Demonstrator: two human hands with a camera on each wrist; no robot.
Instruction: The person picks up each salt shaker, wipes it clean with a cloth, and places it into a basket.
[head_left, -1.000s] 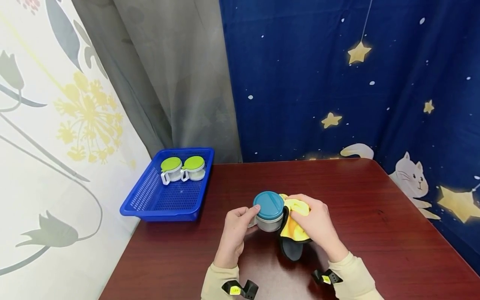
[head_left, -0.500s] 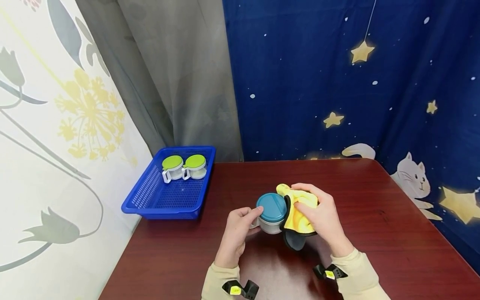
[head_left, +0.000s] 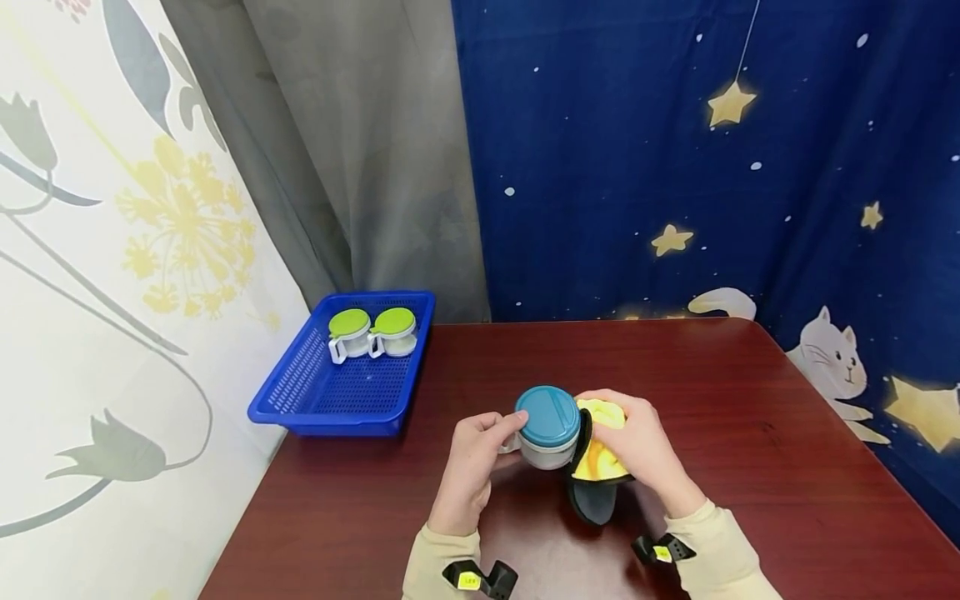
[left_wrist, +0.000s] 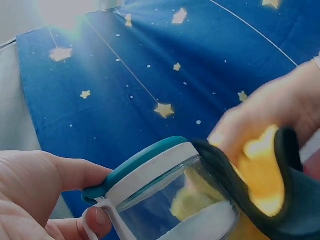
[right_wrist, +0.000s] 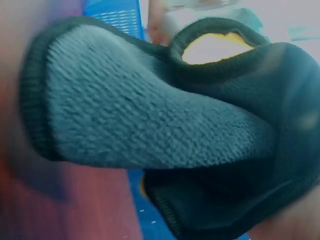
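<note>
A clear seasoning jar with a teal lid point(head_left: 549, 415) is held above the table by my left hand point(head_left: 476, 467). The thumb lies on the lid's edge and the fingers are at the white handle point(left_wrist: 94, 220). White contents show through the jar's clear wall point(left_wrist: 150, 222). My right hand point(head_left: 641, 442) grips a bunched cloth point(head_left: 597, 462), yellow on one side and dark grey on the other with black edging, and presses it against the jar's right side. In the right wrist view the cloth's grey side point(right_wrist: 150, 110) hides most of the jar.
A blue plastic basket point(head_left: 341, 422) stands at the table's back left. Inside are two similar jars with green lids, one lid point(head_left: 349, 322) beside the other lid point(head_left: 394, 320). The dark red wooden table point(head_left: 720, 375) meets a starry blue curtain point(head_left: 600, 167) behind.
The right hand with the cloth rose slightly along the jar's side, then came back down. The left hand and jar shifted only slightly to the right in the view.
</note>
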